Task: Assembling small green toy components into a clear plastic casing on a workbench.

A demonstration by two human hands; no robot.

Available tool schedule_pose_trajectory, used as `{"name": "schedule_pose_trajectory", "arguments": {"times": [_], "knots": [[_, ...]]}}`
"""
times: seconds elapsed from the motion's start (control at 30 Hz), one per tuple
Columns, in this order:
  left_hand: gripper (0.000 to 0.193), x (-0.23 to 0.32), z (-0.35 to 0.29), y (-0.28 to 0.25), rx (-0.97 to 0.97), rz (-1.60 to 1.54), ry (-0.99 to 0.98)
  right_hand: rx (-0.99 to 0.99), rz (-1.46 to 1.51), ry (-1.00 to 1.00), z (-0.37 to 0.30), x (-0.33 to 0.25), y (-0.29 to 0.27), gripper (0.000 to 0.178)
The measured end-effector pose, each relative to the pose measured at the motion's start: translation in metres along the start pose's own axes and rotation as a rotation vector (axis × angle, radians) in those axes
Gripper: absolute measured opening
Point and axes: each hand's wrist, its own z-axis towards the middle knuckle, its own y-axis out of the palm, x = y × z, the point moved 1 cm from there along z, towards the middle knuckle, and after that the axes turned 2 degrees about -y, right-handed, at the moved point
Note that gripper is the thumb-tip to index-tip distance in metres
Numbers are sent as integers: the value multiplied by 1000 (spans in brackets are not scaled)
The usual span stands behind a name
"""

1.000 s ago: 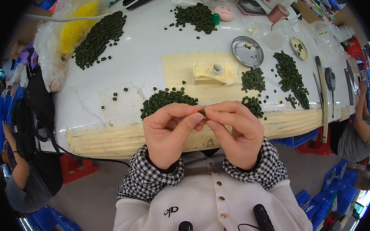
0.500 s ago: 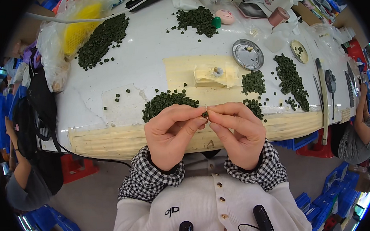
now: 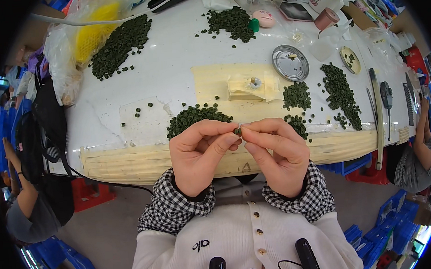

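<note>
Where my left hand [image 3: 193, 160] and right hand [image 3: 282, 155] meet: the fingertips are together or very nearly so, over the near side of the white table [image 3: 163, 64]; a small dark green piece [image 3: 237, 131] sits right there between them
Left grip: thumb and forefinger clamped on that piece; my other fingers curl in behind
Right grip: forefinger reaching to the same spot, thumb lower; whether it pinches anything of its own I cannot tell, the detail being too small
Sleeves: black-and-white checked cuffs [image 3: 182, 199] around both my forearms
Nearest heap: a mound of green pieces [image 3: 195, 120] just beyond my left hand; a few strays [image 3: 150, 105] lie off to its left
Right-side heaps: a small cluster [image 3: 297, 125] just beyond my right hand; a second cluster [image 3: 296, 96] behind that; a long heap [image 3: 339, 91] farther right
Far heaps: a far-left heap [image 3: 120, 47] beside yellow netting [image 3: 96, 36]; a far-middle heap [image 3: 231, 24] next to a green cap [image 3: 254, 25]
Taped block [image 3: 245, 88]: on the table beyond my fingertips, between the mound and the second cluster
Dishes: a round metal dish [image 3: 288, 71] behind the second cluster; a pale dish [image 3: 345, 53], with some pieces in it, farther right
Tools: a long flat strip [image 3: 378, 111] and a dark-handled tool [image 3: 387, 94], side by side toward the table's right end
</note>
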Motion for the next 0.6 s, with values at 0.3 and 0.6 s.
{"name": "schedule_pose_trajectory", "arguments": {"times": [0.3,0.6], "knots": [[17,-2,0,-2,-13,17,34,-13,-1,-3,0,0,0,26],[17,-1,1,-2,-32,61,32,-80,-4,-20,0,1,-6,28]]}}
